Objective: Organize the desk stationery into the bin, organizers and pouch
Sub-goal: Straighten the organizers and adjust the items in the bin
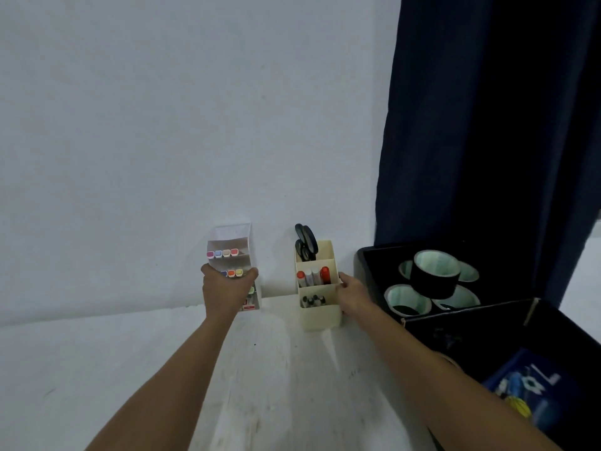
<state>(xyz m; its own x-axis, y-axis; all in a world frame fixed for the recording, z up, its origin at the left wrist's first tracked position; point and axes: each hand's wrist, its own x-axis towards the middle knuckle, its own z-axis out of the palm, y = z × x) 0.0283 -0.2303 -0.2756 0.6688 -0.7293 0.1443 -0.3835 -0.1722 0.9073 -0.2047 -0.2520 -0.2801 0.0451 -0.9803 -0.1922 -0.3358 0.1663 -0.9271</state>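
Note:
A clear tiered organizer [232,242] stands against the wall with rows of coloured highlighters in it. My left hand [224,289] grips its front, thumb on one side and fingers on the other. To its right stands a cream stepped organizer [320,312] holding black scissors [305,242] at the back, red and white markers [313,276] in the middle and small dark pens in front. My right hand [353,294] holds the cream organizer's right side, fingers curled round its edge.
A black bin [366,265] at the right holds several rolls of black tape [435,273]. A black box [471,315] in front of it contains a blue package [527,385]. A dark blue curtain [487,125] hangs behind. The white desk [276,369] meets the white wall.

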